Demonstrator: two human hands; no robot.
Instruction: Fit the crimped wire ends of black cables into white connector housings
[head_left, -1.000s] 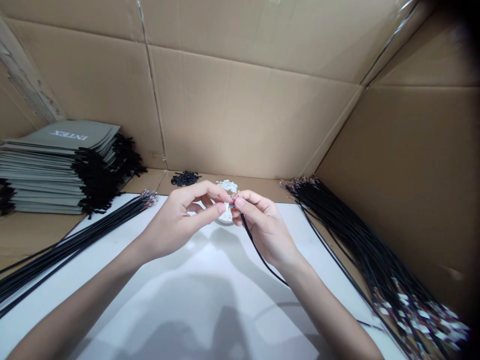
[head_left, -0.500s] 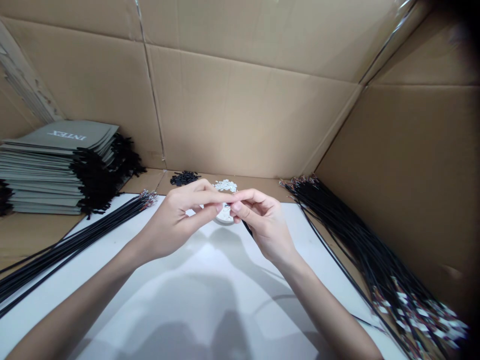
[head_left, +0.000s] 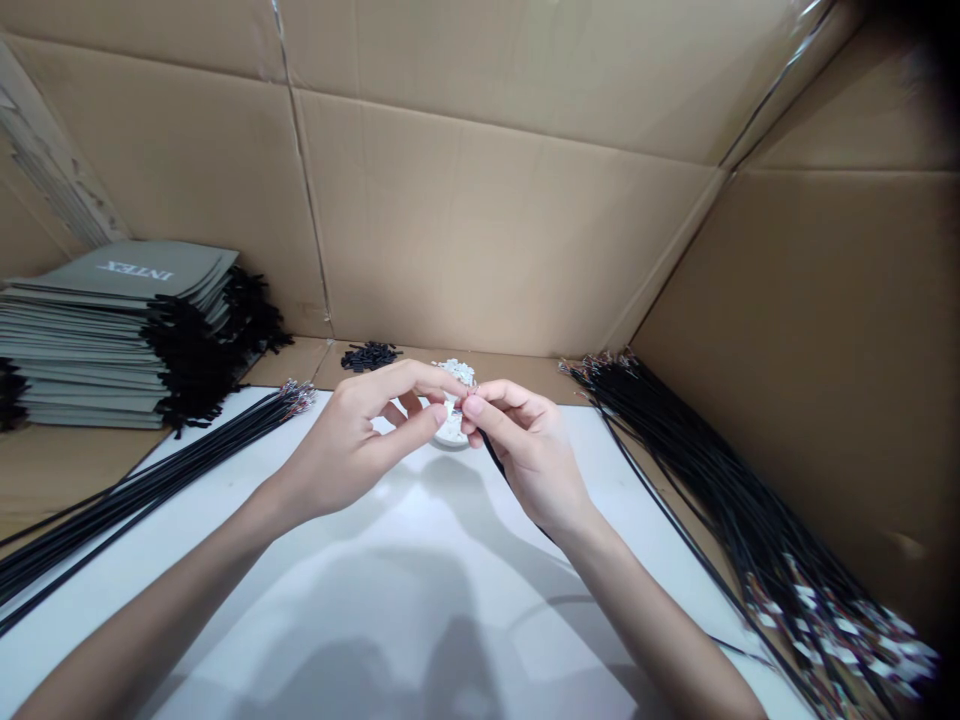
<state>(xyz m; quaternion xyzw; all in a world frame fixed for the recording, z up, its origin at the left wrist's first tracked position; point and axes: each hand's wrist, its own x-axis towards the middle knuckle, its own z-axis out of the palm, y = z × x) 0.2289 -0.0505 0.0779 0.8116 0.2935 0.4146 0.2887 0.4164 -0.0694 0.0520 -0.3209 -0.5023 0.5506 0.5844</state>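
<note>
My right hand (head_left: 536,445) pinches a black cable (head_left: 496,460) close to its end, between thumb and fingers. The cable runs down along the palm and behind the wrist. Tiny wire ends show at the fingertips, too small to make out well. My left hand (head_left: 356,435) reaches in from the left, its index finger stretched to the cable end and its thumb apart from it. Nothing shows between the left thumb and index finger. Behind the fingertips stands a round white dish (head_left: 451,445) with small white pieces, partly hidden by both hands.
Small white connectors (head_left: 454,371) and short black pieces (head_left: 369,356) lie in heaps at the back. Black cables lie in a left bundle (head_left: 187,440) and a right bundle (head_left: 697,480). Grey printed sheets (head_left: 90,340) are stacked at left. Cardboard walls (head_left: 487,220) enclose the white table (head_left: 360,600).
My left thumb and index finger have parted a little, and the left fingertips have drawn slightly back from the cable end. The right hand has barely moved, keeping its pinch.
</note>
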